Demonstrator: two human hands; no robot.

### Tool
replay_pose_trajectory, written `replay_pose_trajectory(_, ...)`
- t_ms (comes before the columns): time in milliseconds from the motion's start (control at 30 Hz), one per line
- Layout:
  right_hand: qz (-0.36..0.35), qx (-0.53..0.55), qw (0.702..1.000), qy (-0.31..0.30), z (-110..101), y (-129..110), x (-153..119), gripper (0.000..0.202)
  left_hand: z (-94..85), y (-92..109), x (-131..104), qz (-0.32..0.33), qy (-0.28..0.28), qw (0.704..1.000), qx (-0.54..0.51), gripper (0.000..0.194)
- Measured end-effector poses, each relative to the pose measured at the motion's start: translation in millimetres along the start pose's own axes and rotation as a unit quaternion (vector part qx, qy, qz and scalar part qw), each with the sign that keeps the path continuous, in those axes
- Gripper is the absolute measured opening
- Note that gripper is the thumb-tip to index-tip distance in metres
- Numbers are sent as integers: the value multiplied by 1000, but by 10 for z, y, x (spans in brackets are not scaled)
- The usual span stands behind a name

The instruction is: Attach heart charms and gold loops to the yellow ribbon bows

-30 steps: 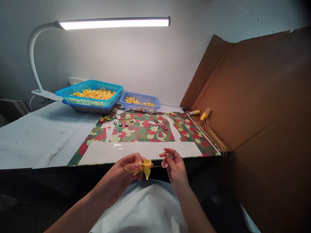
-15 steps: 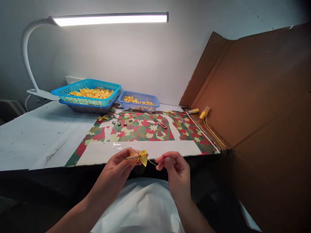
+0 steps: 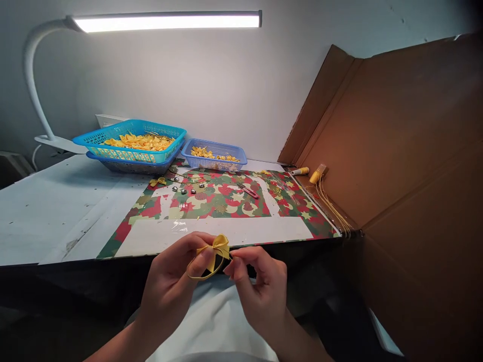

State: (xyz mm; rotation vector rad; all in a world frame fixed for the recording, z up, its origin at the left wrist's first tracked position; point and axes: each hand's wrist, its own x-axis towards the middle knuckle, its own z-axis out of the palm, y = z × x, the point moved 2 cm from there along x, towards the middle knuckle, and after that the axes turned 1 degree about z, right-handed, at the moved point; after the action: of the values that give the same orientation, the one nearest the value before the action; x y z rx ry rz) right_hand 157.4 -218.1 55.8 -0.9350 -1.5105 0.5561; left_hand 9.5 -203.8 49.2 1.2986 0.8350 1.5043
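A yellow ribbon bow (image 3: 221, 246) is pinched between the thumb and fingers of my left hand (image 3: 169, 281), just past the table's front edge. A thin yellow cord (image 3: 202, 277) curves in a loop below the bow and passes over my left thumb. On the bow's right side, my right hand (image 3: 260, 291) has its thumb and index finger closed on the cord near its end. The fingertips of both hands are close together.
Behind the hands lies a patterned sheet (image 3: 226, 201) with small metal bells (image 3: 183, 191), a red cutter (image 3: 248, 190) and a loose bow (image 3: 157, 181). Farther back stand a turquoise basket (image 3: 130, 151) and a blue basket (image 3: 214, 163) of bows. Cardboard (image 3: 396, 136) rises at right, near cord spools (image 3: 318, 174).
My right hand has moved left, closer to the bow. The cord now forms a loop below the bow, and the bow has turned to show more of its front. The view has shifted slightly.
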Motion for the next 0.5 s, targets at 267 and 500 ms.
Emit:
replay_pose_trajectory(267, -5, 5, 1000, -12, -6, -41, 3, 12, 27, 74, -32, 93, 2, 991, 93, 18)
replay_pose_trajectory(500, 3, 3, 1000, -18, -9, -57, 14, 13, 19, 50, -49, 130, 18, 984, 118, 17)
